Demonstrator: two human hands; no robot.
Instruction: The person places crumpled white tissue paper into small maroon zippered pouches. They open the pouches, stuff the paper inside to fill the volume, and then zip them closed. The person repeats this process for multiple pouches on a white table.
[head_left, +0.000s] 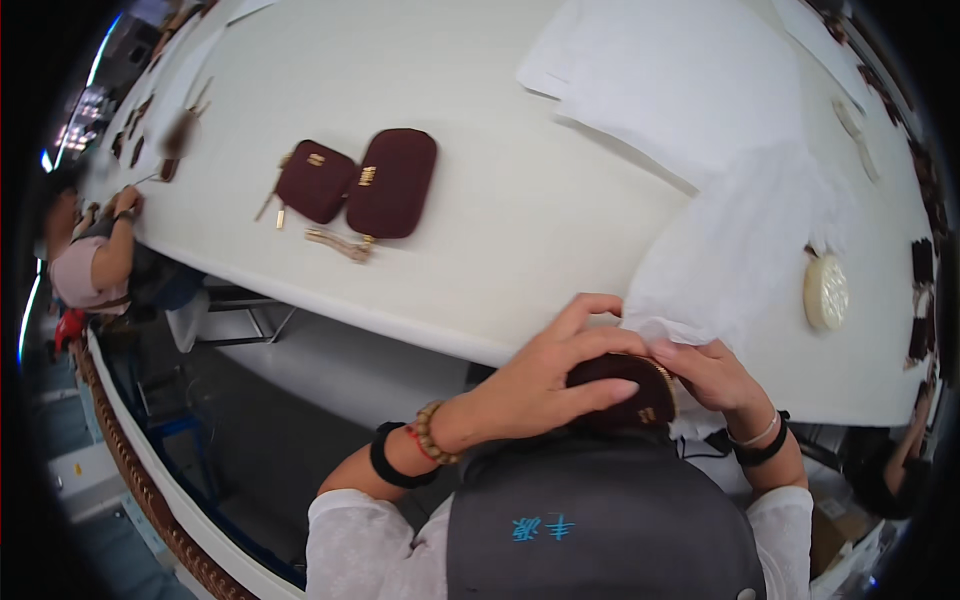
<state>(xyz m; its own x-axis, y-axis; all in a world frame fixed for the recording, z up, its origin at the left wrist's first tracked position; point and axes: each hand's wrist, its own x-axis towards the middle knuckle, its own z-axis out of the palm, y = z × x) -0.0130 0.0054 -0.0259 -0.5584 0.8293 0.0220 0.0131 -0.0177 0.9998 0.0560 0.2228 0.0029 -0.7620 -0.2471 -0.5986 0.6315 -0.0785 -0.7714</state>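
A small burgundy zip pouch (622,408) with gold trim is held close against my grey apron, at the table's near edge. My left hand (555,378) grips it, thumb across its front and fingers over the top. At its zipped rim my right hand (712,375) is closed, with thumb and fingers on crumpled white tissue paper (695,270). That paper trails from the pouch onto the table. Whether the paper's end lies inside the pouch is hidden by my fingers.
Two burgundy pouches (395,185) with gold fittings lie on the white table (490,240), left of centre. Large white sheets (680,80) spread at the far right. A cream wrapped oval item (826,292) lies right. Another person (95,260) works at the left edge.
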